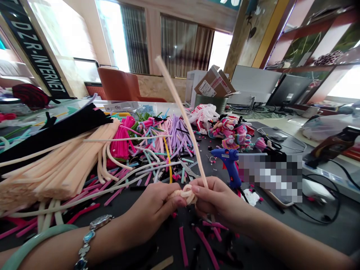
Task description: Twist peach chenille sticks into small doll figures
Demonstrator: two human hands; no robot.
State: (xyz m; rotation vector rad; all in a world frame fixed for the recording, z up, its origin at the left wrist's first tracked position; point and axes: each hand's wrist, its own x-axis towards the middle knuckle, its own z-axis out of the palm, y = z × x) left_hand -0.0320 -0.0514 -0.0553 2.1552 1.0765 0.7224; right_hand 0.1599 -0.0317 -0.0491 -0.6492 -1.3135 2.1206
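Observation:
My left hand [161, 202] is closed round a cream pipe cleaner [188, 194] that is bent into a small coil. My right hand [215, 195] pinches the other side of that coil. From the right fingers a long straight end of the pipe cleaner sticks up and leans left. Both hands meet over the dark table, and the inside of the coil is partly hidden by the fingers. Right of the hands lies a blue glue gun [231, 165]. A thick bundle of cream pipe cleaners [64, 161] is at the left.
Behind the hands lie cut purple pipe cleaners [178, 131], a pink bundle [123, 140] and scissors [189, 168]. A black bundle [64, 131] rests at the left. Finished-looking fuzzy pieces [232, 131] are piled beyond the glue gun. A white charger [317, 189] with cables lies at the right.

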